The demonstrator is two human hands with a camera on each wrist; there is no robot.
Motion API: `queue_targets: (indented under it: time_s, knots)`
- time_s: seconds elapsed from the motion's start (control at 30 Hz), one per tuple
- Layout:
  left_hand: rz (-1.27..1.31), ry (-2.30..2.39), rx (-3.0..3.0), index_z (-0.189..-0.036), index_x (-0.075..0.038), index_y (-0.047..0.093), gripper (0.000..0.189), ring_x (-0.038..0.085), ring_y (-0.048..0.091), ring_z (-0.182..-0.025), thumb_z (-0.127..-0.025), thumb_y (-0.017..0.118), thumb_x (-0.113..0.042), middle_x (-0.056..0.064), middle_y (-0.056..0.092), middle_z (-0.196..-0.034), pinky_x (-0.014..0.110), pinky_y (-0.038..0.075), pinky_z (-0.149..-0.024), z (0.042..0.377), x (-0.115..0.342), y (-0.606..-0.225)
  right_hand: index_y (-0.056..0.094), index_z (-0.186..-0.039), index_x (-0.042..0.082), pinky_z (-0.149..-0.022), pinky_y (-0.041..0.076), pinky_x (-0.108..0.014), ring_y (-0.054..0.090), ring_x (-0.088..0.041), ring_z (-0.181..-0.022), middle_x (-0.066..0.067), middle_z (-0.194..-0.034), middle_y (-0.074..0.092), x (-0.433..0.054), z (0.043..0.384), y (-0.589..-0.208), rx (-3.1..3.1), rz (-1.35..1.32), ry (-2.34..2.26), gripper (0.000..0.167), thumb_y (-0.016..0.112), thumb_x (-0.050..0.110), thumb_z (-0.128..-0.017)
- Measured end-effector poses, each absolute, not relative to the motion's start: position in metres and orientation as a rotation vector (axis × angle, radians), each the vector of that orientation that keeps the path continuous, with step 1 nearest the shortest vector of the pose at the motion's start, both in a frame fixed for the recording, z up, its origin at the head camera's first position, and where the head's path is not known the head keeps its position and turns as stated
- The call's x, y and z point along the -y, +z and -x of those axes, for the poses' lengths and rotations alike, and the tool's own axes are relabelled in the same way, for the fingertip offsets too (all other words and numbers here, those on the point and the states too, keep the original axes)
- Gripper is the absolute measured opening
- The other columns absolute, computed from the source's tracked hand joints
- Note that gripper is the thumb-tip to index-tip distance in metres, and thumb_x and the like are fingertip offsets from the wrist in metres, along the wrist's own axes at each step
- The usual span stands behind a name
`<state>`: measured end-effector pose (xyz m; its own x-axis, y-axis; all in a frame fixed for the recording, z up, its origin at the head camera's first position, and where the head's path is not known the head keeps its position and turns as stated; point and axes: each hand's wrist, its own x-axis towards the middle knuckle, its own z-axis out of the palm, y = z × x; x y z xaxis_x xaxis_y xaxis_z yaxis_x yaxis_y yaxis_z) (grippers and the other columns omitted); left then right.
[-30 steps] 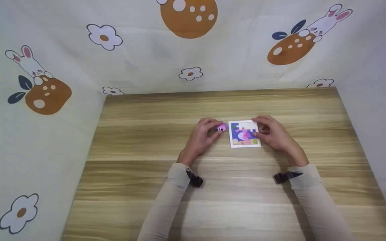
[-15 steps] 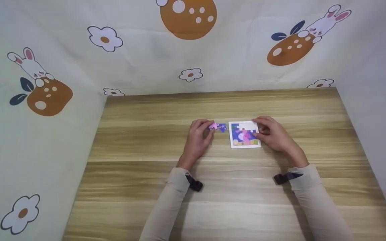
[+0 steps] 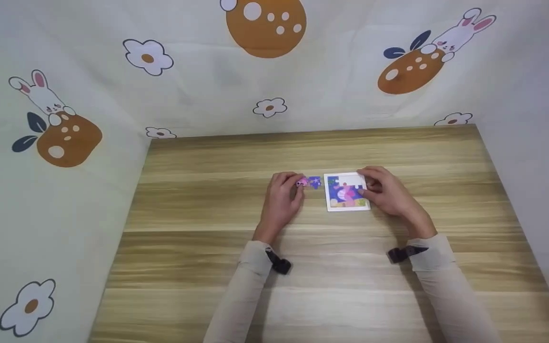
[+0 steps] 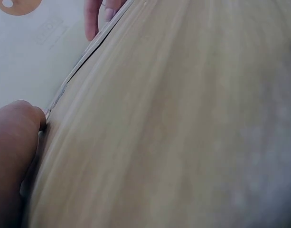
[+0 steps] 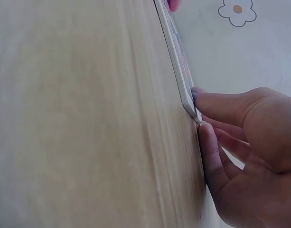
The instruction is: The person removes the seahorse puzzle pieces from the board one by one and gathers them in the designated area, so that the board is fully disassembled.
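On the wooden table in the head view lies a white square puzzle tray (image 3: pixel 346 208), its sea picture partly filled and a pale gap at the upper right. My right hand (image 3: pixel 388 191) grips the tray's right edge, thumb on top in the right wrist view. Left of the tray, my left hand (image 3: pixel 280 197) pinches a pink puzzle piece (image 3: pixel 301 182) with an eye printed on it. Touching or almost touching that piece is a purple-blue puzzle piece (image 3: pixel 315 182) with a star shape. Fingertips hide part of the pink piece. In the left wrist view the pieces are barely visible.
A printed cloth (image 3: pixel 198 90) with rabbits, fruit and flowers hangs behind the table (image 3: pixel 198 267) and along both sides. Small black devices (image 3: pixel 279 263) are strapped at both wrists.
My left hand has shifted left with the pink piece, away from the tray, and the purple-blue piece now shows between them. My right hand has stayed on the tray's edge.
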<state>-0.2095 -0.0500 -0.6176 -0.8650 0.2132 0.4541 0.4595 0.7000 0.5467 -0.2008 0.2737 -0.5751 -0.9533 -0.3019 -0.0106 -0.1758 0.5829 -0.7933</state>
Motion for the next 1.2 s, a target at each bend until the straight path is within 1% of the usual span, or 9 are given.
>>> queue_targets:
  time_s: [0.17,0.37,0.6,0.8,0.97,1.13,1.2]
  knots:
    - [0.53,-0.965,2.552,-0.126,-0.008,0.079,0.027,0.026,0.064,-0.122,-0.1,0.074,-0.014,0.009,0.073,-0.124,0.04,0.054,-0.11,0.208,0.052,-0.617,0.058,-0.151,-0.003,-0.112,0.056,-0.051,0.062,-0.037,-0.121,-0.025,-0.153,0.054,-0.272,0.201,-0.576,-2.67,0.419,-1.31,0.053,0.073,0.0,-0.1]
    - [0.529,-0.964,2.58,-0.128,-0.009,0.078,0.029,0.026,0.063,-0.125,-0.1,0.073,-0.015,0.008,0.072,-0.128,0.04,0.052,-0.113,0.209,0.055,-0.616,0.057,-0.152,-0.003,-0.113,0.056,-0.054,0.061,-0.038,-0.122,-0.027,-0.154,0.052,-0.268,0.203,-0.576,-2.67,0.421,-1.295,0.054,0.071,-0.003,-0.1]
    - [0.532,-0.942,2.577,-0.13,-0.01,0.076,0.032,0.025,0.063,-0.124,-0.099,0.074,-0.017,0.007,0.072,-0.128,0.042,0.053,-0.111,0.207,0.056,-0.618,0.055,-0.153,-0.004,-0.113,0.055,-0.055,0.062,-0.041,-0.123,-0.028,-0.154,0.051,-0.266,0.203,-0.577,-2.671,0.437,-1.294,0.055,0.07,-0.003,-0.1]
    - [0.538,-0.951,2.576,-0.131,-0.01,0.076,0.034,0.027,0.063,-0.124,-0.098,0.075,-0.017,0.008,0.072,-0.128,0.042,0.053,-0.113,0.207,0.054,-0.617,0.056,-0.152,-0.006,-0.112,0.055,-0.056,0.061,-0.038,-0.12,-0.029,-0.151,0.053,-0.268,0.201,-0.577,-2.683,0.435,-1.315,0.054,0.071,-0.004,-0.099]
    - [0.557,-0.974,2.568,-0.132,-0.01,0.075,0.033,0.026,0.063,-0.126,-0.099,0.074,-0.016,0.008,0.072,-0.129,0.042,0.052,-0.113,0.207,0.053,-0.616,0.056,-0.152,-0.006,-0.113,0.055,-0.055,0.06,-0.038,-0.123,-0.029,-0.152,0.051,-0.269,0.201,-0.577,-2.675,0.418,-1.317,0.054,0.071,-0.003,-0.1]
    - [0.654,-0.966,2.57,-0.139,-0.011,0.071,0.04,0.024,0.06,-0.13,-0.101,0.075,-0.022,0.006,0.068,-0.134,0.043,0.05,-0.115,0.206,0.05,-0.614,0.055,-0.153,-0.005,-0.115,0.054,-0.055,0.059,-0.039,-0.126,-0.028,-0.154,0.05,-0.271,0.201,-0.577,-2.664,0.412,-1.307,0.054,0.07,-0.001,-0.101]
    - [0.712,-0.942,2.577,-0.14,-0.012,0.07,0.04,0.023,0.059,-0.132,-0.102,0.074,-0.025,0.004,0.068,-0.135,0.044,0.049,-0.115,0.205,0.045,-0.612,0.054,-0.153,-0.007,-0.115,0.054,-0.056,0.059,-0.039,-0.124,-0.029,-0.152,0.05,-0.272,0.2,-0.576,-2.659,0.417,-1.315,0.054,0.069,-0.002,-0.101]
